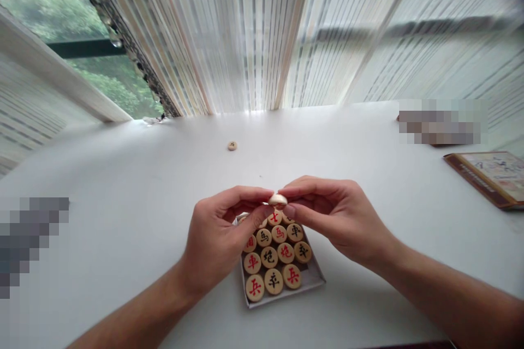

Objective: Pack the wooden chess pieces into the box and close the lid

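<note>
Between the fingertips of both hands is a round wooden Chinese chess piece (278, 201), held tilted with some red marking on its lower face. My left hand (229, 229) pinches its left edge, and my right hand (333, 210) pinches the right edge. Just below them lies a shallow grey-white box (285, 297) holding rows of chess pieces with red and black characters, all face up. A gap shows in the nearest row, at its right end. My hands cover part of the far rows. One more chess piece (232, 145) lies alone farther back on the table.
The white table (123, 218) runs back to striped curtains (229, 32) and a window at the far left. A brown-edged printed box (489, 177) lies at the right. Blurred-out items sit at the left edge and far right.
</note>
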A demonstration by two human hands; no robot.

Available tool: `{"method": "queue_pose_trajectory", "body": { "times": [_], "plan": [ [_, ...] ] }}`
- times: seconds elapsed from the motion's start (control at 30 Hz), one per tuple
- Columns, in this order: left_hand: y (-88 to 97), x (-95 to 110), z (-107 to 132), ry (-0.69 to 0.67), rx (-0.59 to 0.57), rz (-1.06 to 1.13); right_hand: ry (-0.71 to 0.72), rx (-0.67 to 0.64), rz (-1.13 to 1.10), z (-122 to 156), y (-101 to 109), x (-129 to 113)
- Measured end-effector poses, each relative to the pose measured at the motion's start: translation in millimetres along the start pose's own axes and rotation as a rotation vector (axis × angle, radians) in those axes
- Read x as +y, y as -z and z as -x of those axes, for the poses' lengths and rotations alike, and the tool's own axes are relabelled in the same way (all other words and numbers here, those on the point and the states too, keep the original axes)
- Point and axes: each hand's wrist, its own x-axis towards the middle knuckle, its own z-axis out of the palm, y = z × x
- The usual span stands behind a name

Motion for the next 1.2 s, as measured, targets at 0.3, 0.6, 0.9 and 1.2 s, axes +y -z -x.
{"method": "queue_pose_trajectory", "body": {
  "times": [0.3, 0.6, 0.9, 1.2],
  "plan": [
    [0.4, -2.9, 0.2, -0.016, 0.000, 0.029, -0.056, 0.041, -0.075, 0.0, -0.9, 2.3],
    [2.6, -3.7, -0.3, 0.031, 0.001, 0.002, -0.141, 0.005, -0.087, -0.3, 2.2, 2.1],
    [2.8, -1.2, -0.9, 0.007, -0.051, 0.017, -0.189, -0.020, -0.079, -1.9, 2.9, 0.6],
    [5.4, -2.2, -1.4, -0.079, -0.076, -0.068, -0.235, -0.040, -0.035, -2.8, 2.4, -3.4]
  ]
}}
